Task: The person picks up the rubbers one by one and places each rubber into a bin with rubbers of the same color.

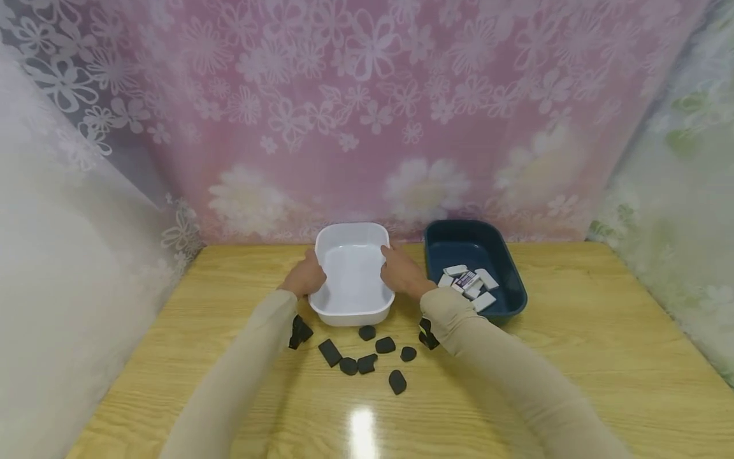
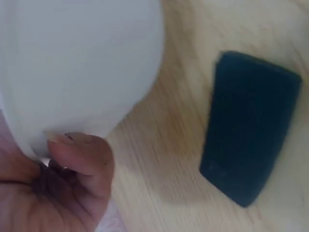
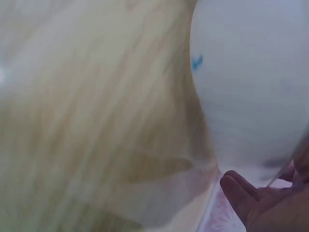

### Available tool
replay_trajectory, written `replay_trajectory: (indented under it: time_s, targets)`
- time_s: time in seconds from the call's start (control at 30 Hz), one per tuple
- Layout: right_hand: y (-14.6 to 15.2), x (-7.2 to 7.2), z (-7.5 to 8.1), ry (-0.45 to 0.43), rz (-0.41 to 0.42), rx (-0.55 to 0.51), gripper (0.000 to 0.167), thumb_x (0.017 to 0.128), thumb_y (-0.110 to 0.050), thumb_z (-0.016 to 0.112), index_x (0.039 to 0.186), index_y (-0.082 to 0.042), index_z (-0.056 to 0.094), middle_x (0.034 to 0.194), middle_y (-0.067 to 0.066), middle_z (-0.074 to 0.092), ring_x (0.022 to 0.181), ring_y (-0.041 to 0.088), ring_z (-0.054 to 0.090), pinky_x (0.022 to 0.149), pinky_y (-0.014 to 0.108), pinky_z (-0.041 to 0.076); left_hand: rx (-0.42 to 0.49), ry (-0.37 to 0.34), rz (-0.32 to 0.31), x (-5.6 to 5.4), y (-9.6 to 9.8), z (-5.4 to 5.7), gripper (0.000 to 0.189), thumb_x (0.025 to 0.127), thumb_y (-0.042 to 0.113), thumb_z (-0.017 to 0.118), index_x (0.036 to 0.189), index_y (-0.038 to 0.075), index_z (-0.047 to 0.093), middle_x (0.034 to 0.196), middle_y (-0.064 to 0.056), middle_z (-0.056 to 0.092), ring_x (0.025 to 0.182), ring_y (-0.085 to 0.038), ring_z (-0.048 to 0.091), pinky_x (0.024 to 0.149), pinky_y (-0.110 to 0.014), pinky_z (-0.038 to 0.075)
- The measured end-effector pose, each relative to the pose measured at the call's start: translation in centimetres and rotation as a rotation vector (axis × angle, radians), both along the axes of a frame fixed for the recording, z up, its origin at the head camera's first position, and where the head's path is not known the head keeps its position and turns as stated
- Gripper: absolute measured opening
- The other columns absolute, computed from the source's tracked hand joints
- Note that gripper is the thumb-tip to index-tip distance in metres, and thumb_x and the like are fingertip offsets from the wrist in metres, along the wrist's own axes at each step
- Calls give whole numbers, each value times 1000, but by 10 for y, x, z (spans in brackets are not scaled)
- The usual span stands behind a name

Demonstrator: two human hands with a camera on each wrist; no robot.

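A white rectangular basin (image 1: pixel 352 274) with rounded corners is at the middle of the table, nothing visible inside it. My left hand (image 1: pixel 306 275) grips its left rim, the thumb seen against the wall in the left wrist view. On the opposite side my right hand (image 1: pixel 401 269) holds the right rim, with fingers under the outer wall in the right wrist view. In front of the basin lie several black pieces, one a rectangular black block (image 1: pixel 329 352), another a rounded black piece (image 1: pixel 397 382). The block also shows large beside the basin in the left wrist view.
Right of the white basin stands a dark blue basin (image 1: pixel 510 274) with several white erasers (image 1: pixel 484 301) in it, one in a printed sleeve. Both basins are near the wooden table's (image 1: pixel 579 319) back edge. A pink flowered curtain (image 1: pixel 321 159) hangs behind.
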State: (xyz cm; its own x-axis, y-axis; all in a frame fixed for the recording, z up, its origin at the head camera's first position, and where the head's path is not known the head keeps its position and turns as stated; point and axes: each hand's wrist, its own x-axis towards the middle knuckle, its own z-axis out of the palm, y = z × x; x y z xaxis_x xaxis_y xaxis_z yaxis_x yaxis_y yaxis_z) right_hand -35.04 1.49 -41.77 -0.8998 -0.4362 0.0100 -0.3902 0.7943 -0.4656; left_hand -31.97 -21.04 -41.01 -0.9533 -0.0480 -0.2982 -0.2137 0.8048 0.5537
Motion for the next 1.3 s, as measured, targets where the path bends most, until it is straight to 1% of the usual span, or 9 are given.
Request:
replay_trajectory:
  time_s: [0.1,0.2,0.37,0.4,0.6,0.77,0.9,1.1,1.3]
  targets:
    - [-2,1,-2,7,22,35,50,95,-3,41,141,12,32,151,24,25,141,33,17,106,39,32,-25,-78,5,-2,3,4,66,97,13,37,146,-3,-4,89,-22,58,54,-21,57,43,-29,45]
    - [-3,1,-4,19,26,38,48,95,-2,42,140,14,33,151,23,25,141,33,15,107,39,30,-52,-99,28,-2,6,7,69,97,17,39,146,-3,-5,93,-24,60,58,-22,58,47,-31,45]
    - [-4,4,-6,-13,-4,-39,50,94,1,41,141,13,30,151,25,22,141,33,15,108,38,28,-73,-36,89,2,12,0,64,95,20,45,143,-3,10,102,-24,61,77,-30,63,62,-38,50]
    - [-4,5,-7,18,15,-17,46,93,3,41,137,16,36,149,26,26,141,35,16,109,39,27,-80,-14,99,3,13,-2,62,95,20,46,142,-3,13,102,-24,61,79,-31,63,64,-40,50]
    - [-5,8,-7,19,-28,-136,43,91,5,39,133,12,45,148,29,26,135,38,30,105,42,33,-82,75,153,2,16,-14,56,94,16,53,138,0,21,97,-22,60,79,-33,63,64,-42,51]
    - [-2,9,-4,-82,-45,-233,47,96,2,34,142,4,37,148,26,29,136,36,29,108,43,29,-108,94,169,2,21,-14,53,94,14,55,135,-1,26,95,-21,61,78,-33,64,64,-42,52]
    - [3,13,-2,-133,-41,-248,51,100,-5,36,148,2,23,149,24,30,137,34,28,109,45,26,-137,111,166,2,24,-12,50,94,13,55,133,-3,28,91,-20,62,75,-31,64,62,-41,52]
    - [16,38,5,-147,64,-237,65,98,-11,45,150,4,8,154,23,17,140,34,20,111,45,20,-186,129,167,4,21,-13,47,94,12,54,130,-4,30,88,-20,62,72,-31,64,60,-41,51]
    - [42,76,14,-161,54,-330,63,99,-16,48,151,-2,14,152,19,24,127,34,45,98,45,41,-200,141,152,6,24,-11,45,94,12,54,129,-5,31,86,-20,63,70,-30,63,59,-39,51]
